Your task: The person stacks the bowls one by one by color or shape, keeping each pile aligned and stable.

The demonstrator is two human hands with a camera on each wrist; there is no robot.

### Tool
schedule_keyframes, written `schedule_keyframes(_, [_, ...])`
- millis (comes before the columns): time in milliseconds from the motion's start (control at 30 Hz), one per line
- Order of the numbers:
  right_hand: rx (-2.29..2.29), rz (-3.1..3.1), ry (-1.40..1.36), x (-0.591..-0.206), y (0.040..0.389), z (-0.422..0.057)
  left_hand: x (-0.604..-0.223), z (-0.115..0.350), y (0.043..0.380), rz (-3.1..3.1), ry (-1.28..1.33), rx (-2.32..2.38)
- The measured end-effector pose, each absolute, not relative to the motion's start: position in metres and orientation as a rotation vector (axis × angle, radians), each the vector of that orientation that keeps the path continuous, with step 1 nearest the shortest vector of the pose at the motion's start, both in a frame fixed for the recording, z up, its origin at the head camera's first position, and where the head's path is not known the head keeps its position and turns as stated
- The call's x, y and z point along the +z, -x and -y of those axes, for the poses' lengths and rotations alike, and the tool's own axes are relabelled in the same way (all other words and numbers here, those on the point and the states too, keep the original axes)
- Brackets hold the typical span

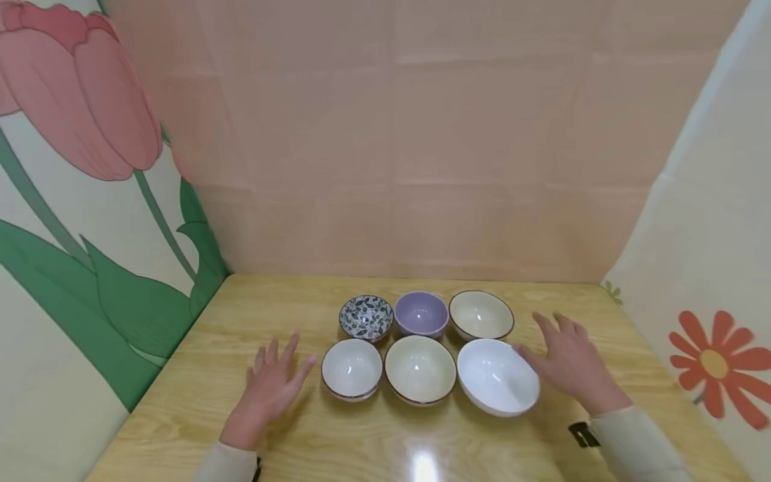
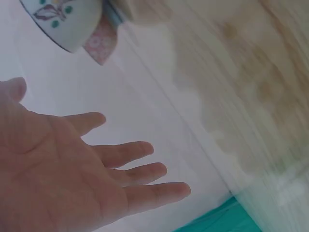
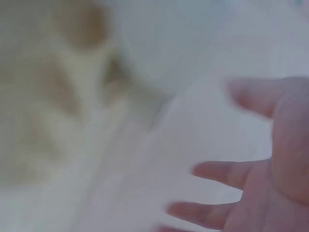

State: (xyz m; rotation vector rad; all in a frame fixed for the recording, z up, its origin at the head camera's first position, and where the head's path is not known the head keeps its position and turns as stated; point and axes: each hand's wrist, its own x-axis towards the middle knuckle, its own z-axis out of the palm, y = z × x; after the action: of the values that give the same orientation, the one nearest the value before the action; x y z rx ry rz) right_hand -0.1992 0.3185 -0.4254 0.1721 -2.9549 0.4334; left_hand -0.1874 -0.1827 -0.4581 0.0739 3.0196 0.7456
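Two rows of three bowls stand on the wooden table. The front row has a small white bowl with a dark rim point(image 1: 352, 368), a cream bowl point(image 1: 420, 370) and a larger plain white bowl point(image 1: 498, 377). Behind them are a black-and-white patterned bowl point(image 1: 366, 318), a purple bowl point(image 1: 421, 313) and a beige bowl point(image 1: 481, 314). My left hand point(image 1: 271, 381) is spread, holding nothing, left of the small white bowl. My right hand point(image 1: 569, 361), fingers extended, is beside the large white bowl; its thumb overlaps the rim in the head view.
The wooden table point(image 1: 199, 395) ends at a pinkish backdrop point(image 1: 391, 167). A tulip-printed sheet point(image 1: 90, 201) borders the left side, a white sheet with a red flower point(image 1: 717, 361) the right. The left wrist view shows a bowl's painted outer side point(image 2: 72, 24).
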Motion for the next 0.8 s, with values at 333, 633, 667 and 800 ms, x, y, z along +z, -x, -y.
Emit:
schedule_keyframes(333, [0.428,3.154,-0.728,-0.379,0.239,-0.223,-0.449,0.167,0.174,-3.001,-0.172,0.76])
schedule_keyframes(633, [0.528,3.394,-0.639,-0.396,0.27,-0.194,-0.443,0.16,0.17,-2.955,-0.172,0.723])
schedule_keyframes(667, [0.534,3.409,-0.627,-0.4,0.272,-0.192,-0.442,0.161,0.17,-2.943,-0.168,0.7])
schedule_keyframes(800, [0.514,3.45,-0.599,-0.409,0.273,-0.185,-0.439,0.163,0.168,-2.895,-0.148,0.654])
